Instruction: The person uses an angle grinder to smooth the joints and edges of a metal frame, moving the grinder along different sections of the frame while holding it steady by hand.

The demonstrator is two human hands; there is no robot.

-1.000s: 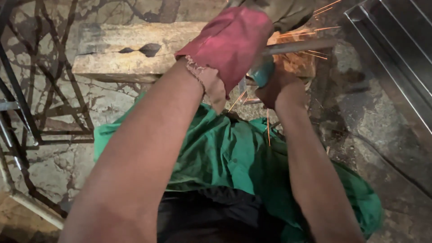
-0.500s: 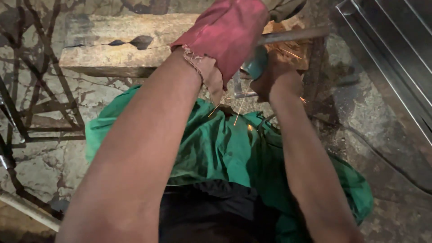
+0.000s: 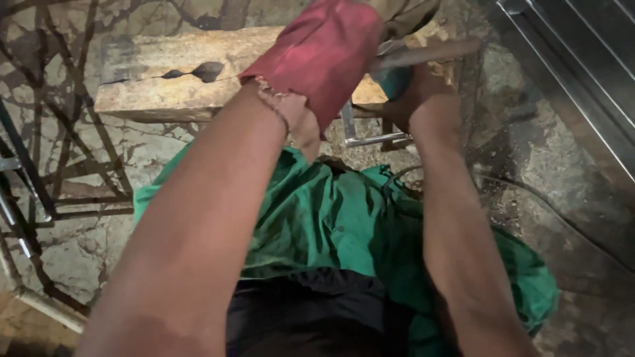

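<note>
My left hand (image 3: 316,73) is wrapped in a red cloth and closed over one end of a grey metal bar (image 3: 433,53), which lies across a cracked wooden block (image 3: 165,76). My right hand (image 3: 415,99) grips a teal power grinder (image 3: 391,82) just below the bar. The grinder's disc is hidden behind my hands. No sparks show now. Both forearms reach forward over a green cloth (image 3: 331,218) on my lap.
A dark welded metal frame (image 3: 40,178) stands on the cracked stone floor at the left. Ribbed steel sheets (image 3: 575,59) lie at the top right. A black cable (image 3: 536,198) runs across the floor at the right. A short square steel tube (image 3: 374,139) sits under the block.
The orange sparks around the bar have stopped. The block and my hands sit lower and closer in view. Both hands keep their grip.
</note>
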